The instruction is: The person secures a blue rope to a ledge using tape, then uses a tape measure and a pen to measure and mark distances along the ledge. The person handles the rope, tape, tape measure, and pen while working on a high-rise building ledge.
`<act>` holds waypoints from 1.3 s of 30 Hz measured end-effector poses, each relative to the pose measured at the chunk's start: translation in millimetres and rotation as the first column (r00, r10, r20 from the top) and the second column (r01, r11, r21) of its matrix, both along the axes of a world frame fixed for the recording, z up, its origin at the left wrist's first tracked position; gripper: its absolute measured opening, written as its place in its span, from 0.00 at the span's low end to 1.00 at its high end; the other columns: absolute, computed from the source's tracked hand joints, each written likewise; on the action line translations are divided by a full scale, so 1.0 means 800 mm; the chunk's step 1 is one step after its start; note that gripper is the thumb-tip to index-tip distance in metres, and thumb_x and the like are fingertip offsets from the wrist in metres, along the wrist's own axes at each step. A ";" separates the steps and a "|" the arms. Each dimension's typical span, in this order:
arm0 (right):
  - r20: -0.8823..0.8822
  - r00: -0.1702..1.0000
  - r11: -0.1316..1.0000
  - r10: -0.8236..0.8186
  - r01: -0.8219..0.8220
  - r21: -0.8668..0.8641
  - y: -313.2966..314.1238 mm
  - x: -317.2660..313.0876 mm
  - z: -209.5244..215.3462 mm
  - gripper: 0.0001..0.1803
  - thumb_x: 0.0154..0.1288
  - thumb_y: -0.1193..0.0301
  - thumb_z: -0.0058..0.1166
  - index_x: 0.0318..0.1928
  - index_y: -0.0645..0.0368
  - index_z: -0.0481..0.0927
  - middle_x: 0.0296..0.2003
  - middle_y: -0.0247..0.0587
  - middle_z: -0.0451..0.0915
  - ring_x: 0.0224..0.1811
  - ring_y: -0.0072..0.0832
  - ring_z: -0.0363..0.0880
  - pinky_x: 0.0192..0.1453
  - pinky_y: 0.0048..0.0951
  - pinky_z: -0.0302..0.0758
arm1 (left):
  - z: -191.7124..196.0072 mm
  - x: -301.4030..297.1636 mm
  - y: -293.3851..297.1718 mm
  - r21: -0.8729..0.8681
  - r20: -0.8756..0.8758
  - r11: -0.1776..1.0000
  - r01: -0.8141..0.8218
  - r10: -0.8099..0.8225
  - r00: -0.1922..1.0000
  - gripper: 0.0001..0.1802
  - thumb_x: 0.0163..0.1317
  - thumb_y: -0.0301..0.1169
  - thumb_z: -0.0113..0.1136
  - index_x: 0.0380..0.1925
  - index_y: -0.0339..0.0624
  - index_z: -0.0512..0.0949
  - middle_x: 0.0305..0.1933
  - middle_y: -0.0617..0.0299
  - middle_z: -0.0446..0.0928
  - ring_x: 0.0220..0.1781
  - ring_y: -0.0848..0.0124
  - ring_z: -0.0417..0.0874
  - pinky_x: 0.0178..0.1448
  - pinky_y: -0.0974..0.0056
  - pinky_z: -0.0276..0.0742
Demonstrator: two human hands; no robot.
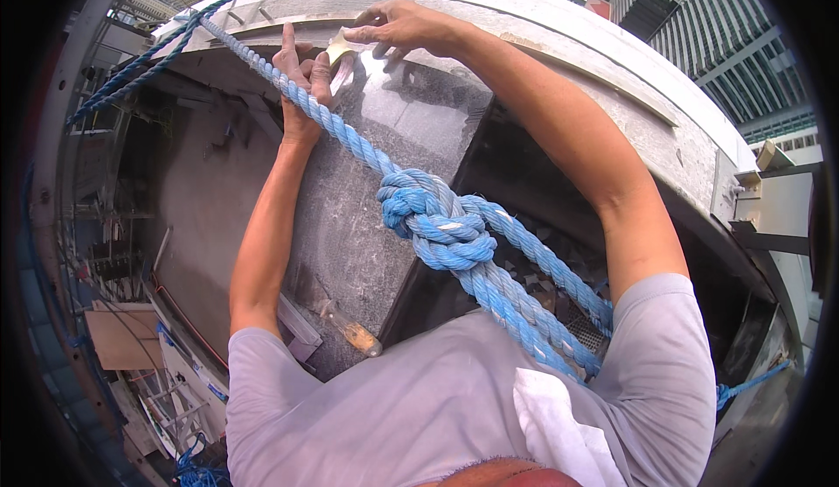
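The right hand (pixel 398 26) pinches a small cream scraper (pixel 339 46) at the far edge of the dark stone panel (pixel 367 190). The left hand (pixel 301 81) lies just left of it (nearer), fingers (pixel 288 46) extended flat on the panel beside the blue rope (pixel 437 221).

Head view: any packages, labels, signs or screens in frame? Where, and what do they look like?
None can be made out.
Nearest to packaging: flat brown cardboard sheet, lower left, far below, plain.
Right hand holds a small pale piece at the dark stone slab's top; unmarked.
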State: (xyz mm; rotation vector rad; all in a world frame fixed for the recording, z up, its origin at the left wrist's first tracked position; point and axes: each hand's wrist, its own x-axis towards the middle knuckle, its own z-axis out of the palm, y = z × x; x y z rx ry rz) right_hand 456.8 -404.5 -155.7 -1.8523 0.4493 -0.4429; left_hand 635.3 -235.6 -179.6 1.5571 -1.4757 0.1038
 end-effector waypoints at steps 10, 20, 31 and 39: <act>0.056 0.997 0.998 -0.057 0.059 -0.019 -0.018 0.019 -0.002 0.38 0.68 0.45 0.77 0.58 0.71 0.89 0.50 0.60 0.90 0.53 0.45 0.92 0.55 0.41 0.90 | -0.008 0.012 -0.008 -0.033 -0.137 0.990 0.134 -0.137 0.981 0.37 0.82 0.27 0.59 0.85 0.36 0.57 0.62 0.50 0.69 0.49 0.69 0.84 0.47 0.65 0.84; 0.097 0.994 0.995 -0.044 0.035 0.097 -0.012 0.103 -0.031 0.17 0.65 0.62 0.78 0.47 0.61 0.96 0.37 0.41 0.94 0.37 0.28 0.92 0.44 0.29 0.89 | -0.003 0.048 0.016 -0.021 0.350 0.999 -0.039 0.044 0.936 0.40 0.81 0.35 0.66 0.86 0.39 0.61 0.65 0.46 0.71 0.46 0.63 0.86 0.48 0.62 0.86; -0.174 0.886 0.880 -0.430 0.369 -0.299 -0.003 0.127 -0.043 0.20 0.46 0.64 0.63 0.37 0.61 0.95 0.39 0.55 0.93 0.49 0.44 0.94 0.57 0.42 0.88 | -0.014 0.074 0.049 0.335 -0.013 0.927 0.169 -0.175 0.985 0.35 0.80 0.30 0.65 0.83 0.38 0.66 0.66 0.45 0.84 0.60 0.61 0.90 0.59 0.59 0.89; -0.124 0.914 0.902 -0.386 0.347 -0.256 0.080 0.043 -0.003 0.17 0.57 0.66 0.65 0.35 0.70 0.92 0.37 0.69 0.89 0.46 0.60 0.92 0.57 0.49 0.88 | 0.065 0.037 0.071 0.557 -0.129 0.806 0.197 -0.151 0.980 0.30 0.72 0.28 0.74 0.73 0.33 0.80 0.45 0.55 0.93 0.43 0.77 0.88 0.54 0.64 0.85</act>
